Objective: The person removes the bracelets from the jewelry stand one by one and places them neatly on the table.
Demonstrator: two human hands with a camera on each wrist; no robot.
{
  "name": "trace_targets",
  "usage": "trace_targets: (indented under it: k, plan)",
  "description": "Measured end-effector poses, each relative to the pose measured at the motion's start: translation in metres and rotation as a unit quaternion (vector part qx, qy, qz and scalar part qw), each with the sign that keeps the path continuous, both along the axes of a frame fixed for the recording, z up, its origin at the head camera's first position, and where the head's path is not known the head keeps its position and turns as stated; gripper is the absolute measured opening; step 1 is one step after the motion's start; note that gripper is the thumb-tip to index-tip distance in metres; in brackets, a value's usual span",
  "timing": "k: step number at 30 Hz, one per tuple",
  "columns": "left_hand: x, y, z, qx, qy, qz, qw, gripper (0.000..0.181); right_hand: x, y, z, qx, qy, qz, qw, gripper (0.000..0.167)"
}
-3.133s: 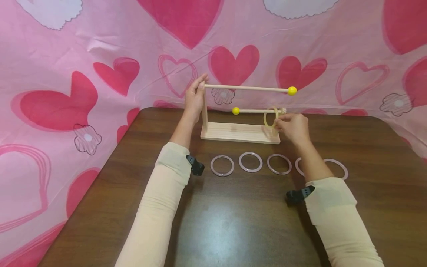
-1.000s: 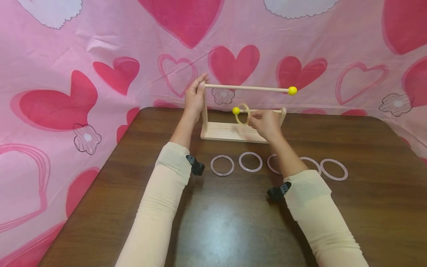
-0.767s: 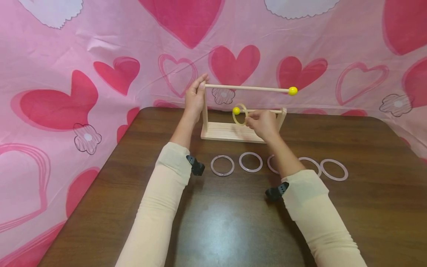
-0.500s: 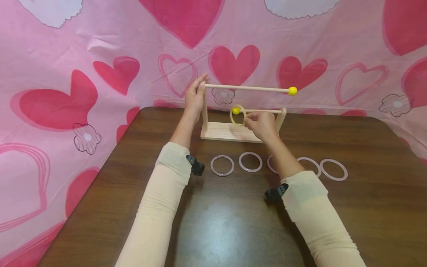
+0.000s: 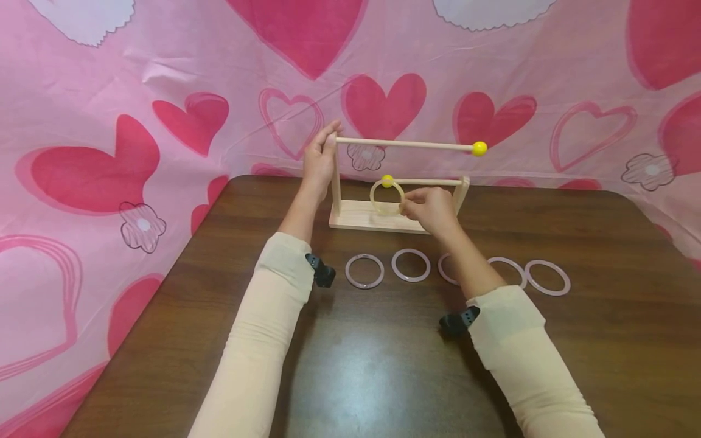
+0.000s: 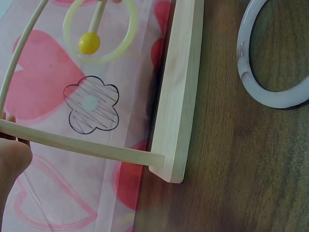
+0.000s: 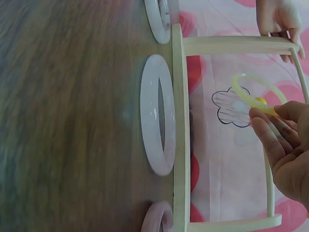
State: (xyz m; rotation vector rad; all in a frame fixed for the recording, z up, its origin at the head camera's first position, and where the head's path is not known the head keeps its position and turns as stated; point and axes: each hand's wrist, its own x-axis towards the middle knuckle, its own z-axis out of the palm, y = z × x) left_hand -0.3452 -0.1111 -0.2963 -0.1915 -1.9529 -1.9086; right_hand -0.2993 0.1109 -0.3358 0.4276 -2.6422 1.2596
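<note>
My left hand (image 5: 319, 161) grips the top of the left post of a wooden bangle stand (image 5: 361, 214). From that post a long upper rod (image 5: 405, 143) runs right to a yellow ball. A shorter rod (image 5: 432, 182) comes left from the right post and ends in another yellow ball (image 5: 387, 180). My right hand (image 5: 435, 210) pinches a pale yellow bangle (image 5: 372, 198) by its right side. The bangle is upright at this lower ball, its top edge overlapping it in the head view. Whether it still encircles the rod, I cannot tell.
Several pale lilac bangles, among them a left one (image 5: 348, 271) and a right one (image 5: 567, 281), lie in a row on the brown table (image 5: 350, 365) before the stand. My right forearm partly covers the middle ones. A pink heart-patterned cloth (image 5: 208, 61) hangs behind.
My right hand has slid the yellow bangle left along the lower rod from the right post to the ball, then lowered it slightly. My left hand has stayed on the post.
</note>
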Motion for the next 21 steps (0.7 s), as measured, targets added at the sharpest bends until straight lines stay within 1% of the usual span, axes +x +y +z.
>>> trace_targets:
  k: [5, 11, 17, 21]
  plan:
    - [-0.001, 0.000, 0.000, 0.006, -0.006, -0.001, 1.0000, 0.035, 0.000, 0.009, -0.003, -0.043, -0.041, 0.037, 0.9975, 0.022]
    - [-0.003, 0.000, 0.000, 0.010, -0.012, -0.009, 0.9998, 0.036, -0.002, 0.021, -0.007, -0.069, -0.077, 0.066, 0.9925, 0.023]
    - [-0.003, 0.000, -0.001, 0.002, -0.009, -0.002, 1.0000, 0.035, -0.001, 0.034, -0.006, -0.082, -0.104, 0.092, 0.9869, 0.026]
    - [0.003, 0.000, 0.003, 0.007, -0.011, -0.007, 0.9999, 0.035, 0.003, 0.043, -0.004, -0.089, -0.124, 0.101, 0.9831, 0.027]
